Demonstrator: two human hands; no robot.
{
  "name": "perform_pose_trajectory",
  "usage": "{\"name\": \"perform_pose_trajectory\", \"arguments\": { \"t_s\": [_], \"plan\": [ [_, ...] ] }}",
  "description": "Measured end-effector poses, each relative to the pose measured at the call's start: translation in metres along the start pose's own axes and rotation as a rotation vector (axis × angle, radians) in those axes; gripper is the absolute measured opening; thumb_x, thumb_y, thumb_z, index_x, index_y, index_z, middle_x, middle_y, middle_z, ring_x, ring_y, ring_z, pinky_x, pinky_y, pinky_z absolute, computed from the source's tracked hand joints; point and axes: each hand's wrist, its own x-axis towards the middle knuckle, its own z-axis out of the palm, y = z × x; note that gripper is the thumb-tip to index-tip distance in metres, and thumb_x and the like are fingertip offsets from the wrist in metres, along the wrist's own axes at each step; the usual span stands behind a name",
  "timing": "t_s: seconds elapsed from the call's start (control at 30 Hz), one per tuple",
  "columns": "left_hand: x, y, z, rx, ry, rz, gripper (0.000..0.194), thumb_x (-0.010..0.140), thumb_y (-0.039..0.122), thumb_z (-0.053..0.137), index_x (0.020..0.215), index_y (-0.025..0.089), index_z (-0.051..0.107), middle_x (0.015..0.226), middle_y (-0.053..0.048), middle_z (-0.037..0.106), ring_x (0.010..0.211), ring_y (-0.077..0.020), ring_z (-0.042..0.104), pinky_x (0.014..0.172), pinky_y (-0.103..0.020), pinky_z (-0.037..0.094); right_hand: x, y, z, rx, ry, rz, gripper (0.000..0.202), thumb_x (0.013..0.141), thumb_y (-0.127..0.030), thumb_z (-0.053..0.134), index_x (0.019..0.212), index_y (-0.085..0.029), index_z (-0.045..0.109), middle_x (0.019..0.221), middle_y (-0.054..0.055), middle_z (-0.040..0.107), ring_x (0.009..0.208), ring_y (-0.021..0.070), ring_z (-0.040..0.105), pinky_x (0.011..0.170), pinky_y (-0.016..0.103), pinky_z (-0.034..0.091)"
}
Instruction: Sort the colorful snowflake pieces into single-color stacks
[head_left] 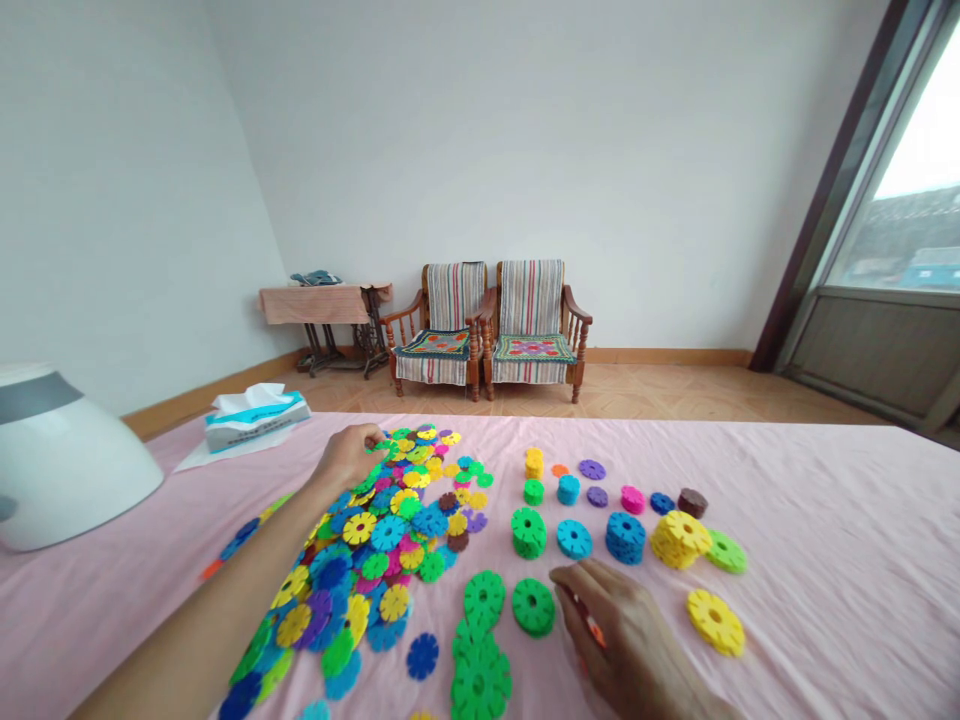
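A heaped pile of colourful notched plastic discs (386, 530) spreads over the pink cloth. At its far left edge is my left hand (349, 455), its fingers curled down against the discs; what they pinch, if anything, is hidden. My right hand (622, 625) is closed over the cloth at the front, with an orange notched disc (595, 630) partly showing between thumb and fingers. Just left of it lies a green disc stack (533, 607). Beyond it stand a light blue stack (574, 538), a darker blue stack (625, 537) and a tall yellow stack (680, 538).
Overlapping green discs (480, 675) lie at the front, with a yellow disc (716, 621) to the right. Smaller discs and stacks, including a pink one (632, 498), form rows farther back. A tissue box (257, 420) and a white appliance (71, 460) stand on the left.
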Motion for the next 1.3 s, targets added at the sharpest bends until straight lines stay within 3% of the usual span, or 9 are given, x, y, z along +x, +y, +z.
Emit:
{"name": "perform_pose_trajectory", "arguments": {
  "t_s": [0.1, 0.27, 0.43, 0.6, 0.77, 1.03, 1.17, 1.3],
  "plan": [
    [-0.024, 0.026, 0.005, -0.171, -0.074, 0.104, 0.017, 0.083, 0.028, 0.062, 0.093, 0.014, 0.061, 0.088, -0.002, 0.066, 0.086, -0.019, 0.064, 0.076, -0.032, 0.051, -0.001, 0.003, 0.002, 0.0, 0.13, -0.031, 0.018, 0.096, -0.022, 0.04, 0.094, -0.021, 0.057, 0.075, 0.002, 0.063, 0.066, 0.0149, 0.062, 0.061, 0.024, 0.047],
    [-0.088, 0.076, 0.034, -0.336, -0.349, 0.251, 0.011, 0.068, 0.025, 0.064, 0.076, 0.018, 0.059, 0.072, 0.003, 0.06, 0.07, -0.0144, 0.059, 0.063, -0.023, 0.045, 0.0, 0.003, 0.002, -0.003, 0.244, -0.05, 0.016, 0.095, -0.02, 0.041, 0.098, -0.02, 0.058, 0.073, 0.003, 0.063, 0.064, 0.0154, 0.062, 0.06, 0.025, 0.047],
    [-0.148, 0.105, 0.058, -0.369, -0.522, 0.267, 0.013, 0.06, 0.014, 0.064, 0.071, 0.02, 0.06, 0.066, 0.005, 0.055, 0.062, -0.0121, 0.052, 0.053, -0.021, 0.036, 0.0, 0.001, 0.002, -0.013, 0.223, -0.033, 0.018, 0.095, -0.02, 0.041, 0.094, -0.021, 0.058, 0.072, 0.002, 0.063, 0.064, 0.0154, 0.062, 0.059, 0.025, 0.046],
    [-0.179, 0.113, 0.071, -0.274, -0.544, 0.236, 0.021, 0.057, 0.007, 0.068, 0.063, 0.022, 0.055, 0.073, 0.003, 0.057, 0.072, -0.0154, 0.053, 0.062, -0.025, 0.036, -0.002, 0.003, 0.005, 0.004, 0.146, -0.002, 0.017, 0.095, -0.021, 0.041, 0.093, -0.021, 0.058, 0.074, 0.002, 0.062, 0.067, 0.0163, 0.061, 0.062, 0.027, 0.045],
    [-0.179, 0.11, 0.071, -0.208, -0.506, 0.269, 0.02, 0.063, 0.009, 0.069, 0.068, 0.023, 0.055, 0.08, 0.001, 0.058, 0.078, -0.0174, 0.054, 0.068, -0.027, 0.037, -0.003, 0.005, 0.006, 0.009, 0.133, 0.005, 0.017, 0.096, -0.022, 0.04, 0.095, -0.021, 0.057, 0.075, 0.002, 0.063, 0.068, 0.0167, 0.061, 0.062, 0.027, 0.046],
    [-0.17, 0.101, 0.049, -0.153, -0.369, 0.308, 0.009, 0.072, 0.02, 0.068, 0.076, 0.026, 0.062, 0.078, 0.002, 0.061, 0.066, -0.0152, 0.057, 0.06, -0.025, 0.038, -0.001, 0.003, 0.003, 0.005, 0.12, -0.015, 0.017, 0.095, -0.023, 0.04, 0.094, -0.021, 0.057, 0.076, 0.002, 0.064, 0.067, 0.0158, 0.064, 0.061, 0.025, 0.048],
    [-0.131, 0.078, 0.033, 0.057, -0.175, 0.303, 0.009, 0.081, 0.024, 0.058, 0.075, 0.025, 0.064, 0.075, 0.003, 0.066, 0.066, -0.0138, 0.06, 0.06, -0.022, 0.042, -0.001, 0.002, 0.002, 0.006, 0.111, -0.008, 0.018, 0.096, -0.023, 0.039, 0.094, -0.022, 0.057, 0.075, 0.002, 0.064, 0.065, 0.0157, 0.064, 0.06, 0.025, 0.048],
    [-0.069, 0.026, 0.018, 0.227, -0.032, 0.185, 0.012, 0.082, 0.013, 0.056, 0.084, 0.02, 0.066, 0.094, -0.005, 0.069, 0.094, -0.0224, 0.062, 0.083, -0.031, 0.044, -0.002, 0.004, 0.004, -0.008, 0.071, 0.012, 0.019, 0.096, -0.024, 0.039, 0.093, -0.022, 0.057, 0.076, 0.002, 0.064, 0.066, 0.0157, 0.063, 0.061, 0.025, 0.048]
  ]
}}
